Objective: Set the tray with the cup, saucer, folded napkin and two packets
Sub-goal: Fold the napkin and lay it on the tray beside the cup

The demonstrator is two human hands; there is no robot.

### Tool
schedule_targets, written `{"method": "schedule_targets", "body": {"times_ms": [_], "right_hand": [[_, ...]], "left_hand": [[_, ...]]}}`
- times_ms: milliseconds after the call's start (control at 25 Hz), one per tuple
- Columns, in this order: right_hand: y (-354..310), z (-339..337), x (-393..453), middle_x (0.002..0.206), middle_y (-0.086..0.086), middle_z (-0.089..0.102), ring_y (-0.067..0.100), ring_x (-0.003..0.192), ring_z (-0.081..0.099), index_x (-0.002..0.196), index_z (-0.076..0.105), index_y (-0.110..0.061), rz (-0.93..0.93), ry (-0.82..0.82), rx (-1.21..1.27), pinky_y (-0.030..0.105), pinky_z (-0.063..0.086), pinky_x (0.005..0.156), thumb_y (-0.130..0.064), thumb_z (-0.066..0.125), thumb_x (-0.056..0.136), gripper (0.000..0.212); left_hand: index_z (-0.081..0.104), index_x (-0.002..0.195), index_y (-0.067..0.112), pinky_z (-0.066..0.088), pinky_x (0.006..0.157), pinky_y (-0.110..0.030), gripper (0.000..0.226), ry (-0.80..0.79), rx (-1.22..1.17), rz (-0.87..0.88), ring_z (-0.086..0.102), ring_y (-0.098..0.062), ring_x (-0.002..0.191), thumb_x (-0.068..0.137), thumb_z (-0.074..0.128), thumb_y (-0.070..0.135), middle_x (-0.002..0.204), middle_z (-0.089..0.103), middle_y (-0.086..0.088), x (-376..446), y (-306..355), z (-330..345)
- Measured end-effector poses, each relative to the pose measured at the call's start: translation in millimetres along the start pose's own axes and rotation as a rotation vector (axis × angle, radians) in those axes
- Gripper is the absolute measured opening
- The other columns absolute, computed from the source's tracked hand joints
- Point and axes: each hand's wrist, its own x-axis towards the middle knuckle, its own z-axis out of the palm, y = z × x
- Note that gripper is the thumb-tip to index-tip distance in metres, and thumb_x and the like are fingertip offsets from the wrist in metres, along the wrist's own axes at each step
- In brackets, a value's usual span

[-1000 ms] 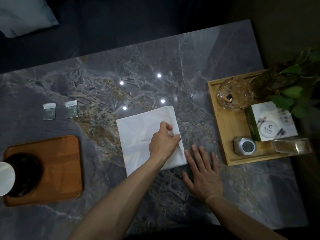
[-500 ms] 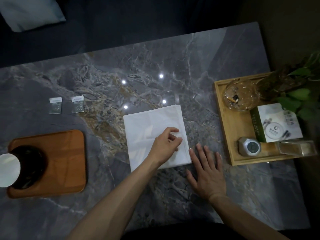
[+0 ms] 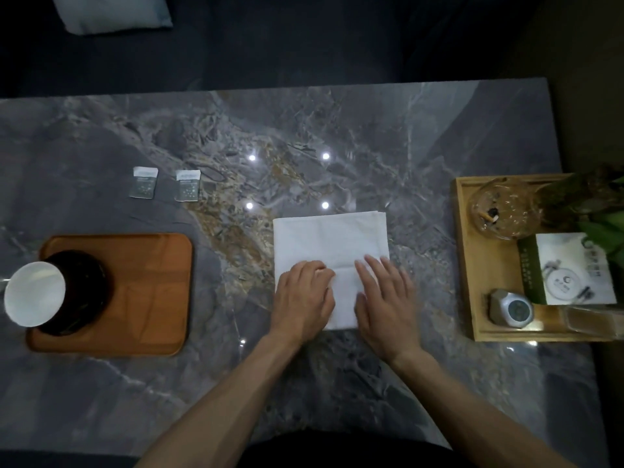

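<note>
A white folded napkin lies flat on the marble table, right of centre. My left hand sits on its near left part with curled fingers that pinch the cloth. Beside it, my right hand presses flat on the near right part, fingers straight. A brown wooden tray is at the left. It carries a dark saucer with a white cup on it, at the tray's left end. Two small packets lie side by side on the table beyond the tray.
A light wooden tray at the right edge holds a glass ashtray, a green and white box, a silver timer and a leafy plant. A pale cushion lies beyond the table's far edge.
My right hand moved from the bare table onto the napkin. My left hand shifted from the napkin's right edge to its near left part. The view swung, and the napkin now lies square to me.
</note>
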Motion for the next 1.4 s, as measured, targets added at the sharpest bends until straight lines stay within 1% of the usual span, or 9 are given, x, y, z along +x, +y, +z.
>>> {"method": "schedule_targets", "body": {"times_ms": [120, 240, 400, 520, 720, 880, 1000, 1200, 1400], "right_hand": [[-21, 12, 33, 0.157, 0.009, 0.029, 0.03, 0.148, 0.016, 0.148, 0.029, -0.015, -0.089, -0.116, -0.074, 0.052, 0.015, 0.119, -0.029, 0.035, 0.096, 0.055], [-15, 28, 41, 0.16, 0.008, 0.022, 0.026, 0.149, 0.008, 0.152, 0.021, -0.014, -0.088, -0.189, -0.119, 0.049, 0.009, 0.121, -0.034, 0.026, 0.099, 0.057], [-2, 39, 35, 0.162, 0.007, 0.014, 0.023, 0.15, 0.005, 0.153, 0.016, -0.012, -0.105, -0.171, -0.135, 0.048, 0.007, 0.12, -0.04, 0.017, 0.101, 0.059], [1, 43, 37, 0.163, 0.005, 0.011, 0.023, 0.15, 0.004, 0.154, 0.014, -0.014, -0.091, -0.153, -0.151, 0.049, 0.007, 0.12, -0.04, 0.016, 0.102, 0.058], [-1, 45, 39, 0.164, 0.002, 0.004, 0.022, 0.15, 0.001, 0.155, 0.007, -0.019, -0.065, -0.154, -0.166, 0.049, 0.004, 0.121, -0.044, 0.022, 0.1, 0.062], [-1, 40, 39, 0.164, 0.001, -0.001, 0.022, 0.15, -0.002, 0.155, 0.004, -0.022, -0.058, -0.173, -0.183, 0.047, 0.001, 0.12, -0.053, 0.019, 0.098, 0.066], [-3, 34, 40, 0.164, 0.001, -0.003, 0.022, 0.15, -0.006, 0.155, 0.001, -0.022, -0.073, -0.197, -0.191, 0.047, 0.0, 0.12, -0.055, 0.019, 0.098, 0.068], [15, 22, 5, 0.163, 0.003, -0.015, 0.023, 0.148, -0.015, 0.154, -0.008, -0.021, -0.01, -0.257, -0.209, 0.048, -0.005, 0.119, -0.055, 0.019, 0.099, 0.07], [32, 11, -25, 0.161, 0.004, -0.021, 0.023, 0.146, -0.023, 0.151, -0.017, -0.018, 0.073, -0.332, -0.242, 0.049, -0.007, 0.12, -0.057, 0.008, 0.098, 0.071]], "left_hand": [[0.049, 0.135, 0.01, 0.039, 0.109, -0.048, 0.052, -0.11, 0.079, -0.037, 0.046, -0.032, 0.133, 0.086, 0.059, 0.026, 0.14, 0.053, -0.013, 10, 9, 10], [0.031, 0.149, 0.007, 0.022, 0.119, -0.051, 0.061, -0.175, 0.129, -0.048, 0.024, -0.029, 0.147, 0.094, 0.047, 0.027, 0.158, 0.03, -0.013, 11, 3, 21], [0.022, 0.152, 0.01, 0.019, 0.119, -0.052, 0.062, -0.201, 0.168, 0.004, 0.018, -0.027, 0.149, 0.097, 0.03, 0.036, 0.161, 0.021, -0.012, 7, -5, 32], [0.02, 0.153, 0.01, 0.019, 0.12, -0.05, 0.061, -0.191, 0.158, -0.007, 0.017, -0.024, 0.149, 0.099, 0.03, 0.036, 0.161, 0.019, -0.011, 7, -11, 35], [0.016, 0.154, 0.01, 0.007, 0.122, -0.046, 0.069, -0.188, 0.161, -0.069, 0.007, -0.025, 0.151, 0.096, 0.031, 0.046, 0.162, 0.01, -0.014, 5, -29, 28], [0.011, 0.155, 0.012, 0.006, 0.122, -0.046, 0.074, -0.208, 0.186, -0.116, 0.002, -0.029, 0.151, 0.095, 0.027, 0.052, 0.163, 0.006, -0.018, 4, -38, 23], [0.005, 0.155, 0.014, 0.006, 0.122, -0.047, 0.074, -0.228, 0.197, -0.135, -0.003, -0.028, 0.151, 0.097, 0.023, 0.055, 0.163, 0.0, -0.016, 0, -42, 15], [0.008, 0.155, 0.01, 0.012, 0.121, -0.052, 0.071, -0.232, 0.198, -0.268, 0.003, -0.024, 0.151, 0.098, 0.02, 0.05, 0.164, 0.004, -0.011, -35, -46, 7], [0.008, 0.155, 0.013, 0.012, 0.119, -0.055, 0.069, -0.276, 0.201, -0.271, 0.006, -0.022, 0.151, 0.098, 0.022, 0.048, 0.164, 0.005, -0.004, -70, -60, -2]]}}
